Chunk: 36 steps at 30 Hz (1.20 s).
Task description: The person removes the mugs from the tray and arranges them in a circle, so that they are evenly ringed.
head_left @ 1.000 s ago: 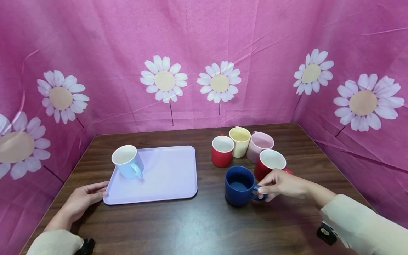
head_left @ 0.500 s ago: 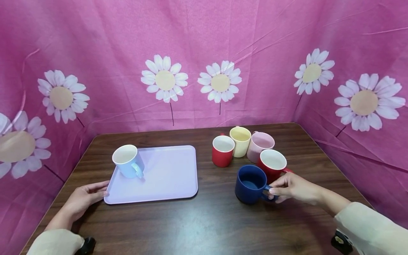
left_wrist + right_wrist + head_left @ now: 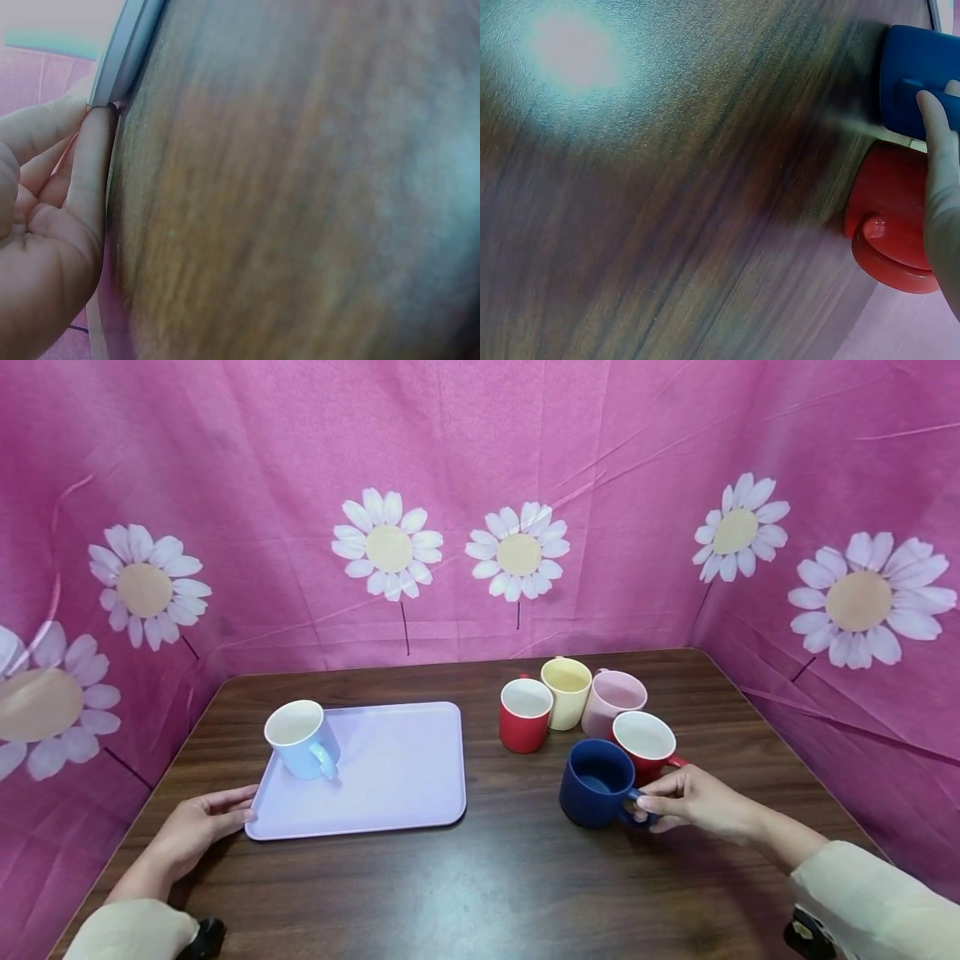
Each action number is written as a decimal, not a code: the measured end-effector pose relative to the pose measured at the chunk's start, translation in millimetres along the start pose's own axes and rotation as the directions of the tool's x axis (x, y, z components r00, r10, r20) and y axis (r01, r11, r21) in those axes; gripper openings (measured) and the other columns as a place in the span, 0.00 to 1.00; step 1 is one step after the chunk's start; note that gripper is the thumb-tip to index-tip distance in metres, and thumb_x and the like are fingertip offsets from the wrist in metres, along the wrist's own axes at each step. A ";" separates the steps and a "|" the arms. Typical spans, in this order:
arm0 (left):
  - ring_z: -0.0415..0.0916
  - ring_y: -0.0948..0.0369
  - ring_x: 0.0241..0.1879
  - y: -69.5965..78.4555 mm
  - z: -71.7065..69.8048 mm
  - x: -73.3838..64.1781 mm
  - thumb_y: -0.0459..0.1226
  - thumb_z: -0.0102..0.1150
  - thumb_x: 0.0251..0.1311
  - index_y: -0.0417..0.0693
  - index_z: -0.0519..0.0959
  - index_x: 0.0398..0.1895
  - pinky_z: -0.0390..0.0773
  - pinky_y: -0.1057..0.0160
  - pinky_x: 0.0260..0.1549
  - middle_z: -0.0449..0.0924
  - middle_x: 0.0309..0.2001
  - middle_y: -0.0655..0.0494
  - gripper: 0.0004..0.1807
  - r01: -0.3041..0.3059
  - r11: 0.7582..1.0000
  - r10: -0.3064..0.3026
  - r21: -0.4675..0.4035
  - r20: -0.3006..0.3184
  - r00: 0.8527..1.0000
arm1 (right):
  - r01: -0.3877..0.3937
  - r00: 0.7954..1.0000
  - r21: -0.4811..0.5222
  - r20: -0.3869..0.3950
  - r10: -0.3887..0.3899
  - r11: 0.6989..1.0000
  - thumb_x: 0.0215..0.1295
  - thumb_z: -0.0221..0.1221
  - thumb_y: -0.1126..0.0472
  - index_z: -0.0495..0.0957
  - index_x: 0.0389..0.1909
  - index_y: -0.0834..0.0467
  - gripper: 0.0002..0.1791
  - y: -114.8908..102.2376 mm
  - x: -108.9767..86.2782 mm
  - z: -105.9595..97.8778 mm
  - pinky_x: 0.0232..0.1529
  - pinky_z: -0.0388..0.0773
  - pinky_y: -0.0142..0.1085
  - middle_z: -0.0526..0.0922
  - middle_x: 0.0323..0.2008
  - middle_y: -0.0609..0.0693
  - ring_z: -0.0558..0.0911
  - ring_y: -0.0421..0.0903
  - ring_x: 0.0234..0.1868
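My right hand point(image 3: 693, 803) pinches the handle of a navy blue mug point(image 3: 585, 800), which stands upright close in front of a red mug point(image 3: 643, 739) with a white inside. In the right wrist view the fingers point(image 3: 939, 135) are at the handle of the navy mug point(image 3: 900, 82), and the red mug point(image 3: 889, 199) sits just beside it. My left hand point(image 3: 191, 831) grips the left edge of a lilac tray point(image 3: 397, 768), near its front corner. On that tray's left part stands a light blue mug point(image 3: 306, 758), handle toward the front right.
Behind the navy mug are a second red mug point(image 3: 522, 729), a yellow mug point(image 3: 567, 700) and a pink mug point(image 3: 611, 706), grouped closely. All stand on a dark wooden table point(image 3: 450, 893). A pink flowered cloth point(image 3: 465, 460) encloses the back and sides.
My right hand has moved the navy mug rightward, then slightly back toward the grouped mugs. The left hand, tray and light blue mug stay where they were.
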State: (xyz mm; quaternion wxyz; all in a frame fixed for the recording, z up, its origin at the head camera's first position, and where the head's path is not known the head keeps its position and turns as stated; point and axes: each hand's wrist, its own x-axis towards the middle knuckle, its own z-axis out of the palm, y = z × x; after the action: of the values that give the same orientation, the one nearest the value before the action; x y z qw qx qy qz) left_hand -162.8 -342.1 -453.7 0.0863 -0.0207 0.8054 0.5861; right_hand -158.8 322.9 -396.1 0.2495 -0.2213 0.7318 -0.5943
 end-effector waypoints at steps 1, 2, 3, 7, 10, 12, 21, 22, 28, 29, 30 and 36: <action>0.76 0.74 0.39 0.1 -0.1 -0.1 0.27 0.58 0.61 0.19 0.64 0.59 0.77 0.73 0.38 0.83 0.42 0.56 0.26 -0.002 1.000 0.002 -0.007 0.001 1.000 | -0.001 1.000 0.004 -0.003 0.001 1.000 0.69 0.52 0.70 0.82 0.45 0.68 0.12 0.2 -0.2 0.0 0.39 0.80 0.49 0.83 0.36 0.55 0.82 0.44 0.38; 0.76 0.74 0.39 0.3 -0.2 -0.2 0.27 0.58 0.61 0.19 0.65 0.59 0.77 0.73 0.38 0.83 0.42 0.57 0.26 -0.004 1.000 0.004 -0.013 0.003 1.000 | 0.000 1.000 0.007 -0.005 0.000 1.000 0.69 0.52 0.70 0.82 0.45 0.68 0.12 0.7 -0.3 -0.1 0.39 0.80 0.50 0.84 0.36 0.55 0.82 0.44 0.39; 0.77 0.74 0.39 0.5 -0.3 -0.2 0.26 0.58 0.61 0.19 0.65 0.59 0.77 0.73 0.38 0.83 0.42 0.58 0.25 -0.005 1.000 0.006 -0.023 0.005 1.000 | 0.000 1.000 0.011 -0.007 0.000 1.000 0.69 0.52 0.70 0.82 0.45 0.68 0.12 1.2 -0.5 -0.2 0.39 0.80 0.50 0.84 0.36 0.55 0.82 0.44 0.39; 0.77 0.73 0.40 0.3 -0.9 -0.1 0.26 0.59 0.60 0.19 0.67 0.58 0.77 0.73 0.38 0.83 0.40 0.61 0.25 -0.016 0.999 0.016 -0.048 0.008 1.000 | 0.005 1.000 0.027 -0.012 -0.005 1.000 0.69 0.51 0.71 0.83 0.45 0.67 0.12 3.3 -1.6 -0.5 0.39 0.80 0.50 0.84 0.36 0.56 0.82 0.44 0.38; 0.77 0.73 0.40 -0.1 -1.3 0.3 0.26 0.59 0.60 0.19 0.66 0.58 0.77 0.73 0.38 0.83 0.40 0.62 0.25 -0.025 0.999 0.025 -0.046 0.008 1.000 | -0.001 1.000 0.038 -0.018 0.002 0.999 0.69 0.51 0.71 0.83 0.45 0.66 0.12 5.1 -2.6 -0.9 0.40 0.80 0.49 0.84 0.36 0.56 0.82 0.44 0.38; 0.77 0.73 0.40 0.0 -1.2 0.4 0.26 0.59 0.60 0.19 0.66 0.58 0.77 0.73 0.38 0.83 0.40 0.61 0.26 -0.027 0.999 0.027 -0.040 0.007 1.000 | -0.006 1.000 0.042 -0.020 0.007 0.999 0.70 0.51 0.71 0.82 0.45 0.67 0.12 5.6 -2.9 -1.0 0.40 0.80 0.49 0.84 0.36 0.57 0.82 0.44 0.38; 0.76 0.74 0.40 0.0 0.3 -0.1 0.27 0.58 0.62 0.20 0.63 0.60 0.76 0.73 0.38 0.83 0.45 0.48 0.27 0.001 0.999 -0.001 0.032 -0.002 1.000 | -0.120 0.992 -0.018 0.033 0.120 0.993 0.71 0.51 0.67 0.72 0.49 0.80 0.17 -5.0 -2.1 -7.8 0.44 0.79 0.47 0.81 0.44 0.62 0.80 0.44 0.44; 0.76 0.74 0.40 -0.2 0.6 -0.2 0.27 0.57 0.62 0.20 0.63 0.61 0.76 0.73 0.38 0.82 0.45 0.45 0.27 0.002 0.999 -0.002 0.041 -0.002 1.000 | -0.133 0.990 -0.040 0.046 0.135 0.990 0.71 0.51 0.67 0.72 0.50 0.79 0.17 -7.8 -2.1 -9.8 0.45 0.79 0.47 0.80 0.45 0.63 0.80 0.43 0.45; 0.76 0.74 0.40 -0.5 1.3 -0.7 0.28 0.58 0.62 0.21 0.63 0.61 0.76 0.73 0.38 0.80 0.47 0.39 0.28 -0.006 0.998 0.006 0.067 -0.007 1.000 | -0.190 0.972 -0.161 0.105 0.208 0.968 0.69 0.54 0.65 0.72 0.53 0.75 0.18 -26.6 -3.7 -21.5 0.43 0.79 0.50 0.77 0.49 0.67 0.79 0.45 0.47; 0.76 0.74 0.40 -0.5 1.3 -0.8 0.29 0.59 0.61 0.21 0.63 0.61 0.76 0.73 0.38 0.80 0.47 0.39 0.28 -0.010 0.997 0.011 0.070 -0.008 1.000 | -0.203 0.968 -0.169 0.113 0.224 0.964 0.69 0.54 0.64 0.72 0.54 0.73 0.18 -29.6 -4.0 -23.2 0.43 0.79 0.51 0.77 0.50 0.67 0.79 0.46 0.47; 0.76 0.74 0.41 -0.4 1.2 -0.9 0.29 0.60 0.61 0.21 0.63 0.61 0.76 0.73 0.38 0.81 0.47 0.40 0.29 -0.015 0.997 0.015 0.069 -0.006 1.000 | -0.214 0.964 -0.173 0.122 0.237 0.961 0.69 0.54 0.64 0.72 0.54 0.72 0.18 -33.0 -4.4 -24.8 0.43 0.79 0.52 0.77 0.49 0.66 0.80 0.47 0.47; 0.77 0.73 0.41 -0.9 -0.8 -0.9 0.32 0.63 0.59 0.20 0.65 0.60 0.76 0.73 0.39 0.83 0.44 0.51 0.30 -0.010 0.999 0.011 0.036 -0.006 1.000 | -0.201 0.965 -0.166 0.133 0.224 0.965 0.70 0.54 0.65 0.68 0.57 0.74 0.20 -56.5 -4.5 -32.5 0.42 0.80 0.49 0.75 0.53 0.67 0.80 0.52 0.49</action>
State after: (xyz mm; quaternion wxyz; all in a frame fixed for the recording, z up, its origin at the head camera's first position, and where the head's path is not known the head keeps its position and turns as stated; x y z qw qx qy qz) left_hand -161.9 -343.2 -454.2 0.0812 -0.0166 0.8162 0.5718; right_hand -174.1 339.3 -334.8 0.3492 -0.2039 0.7733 -0.4885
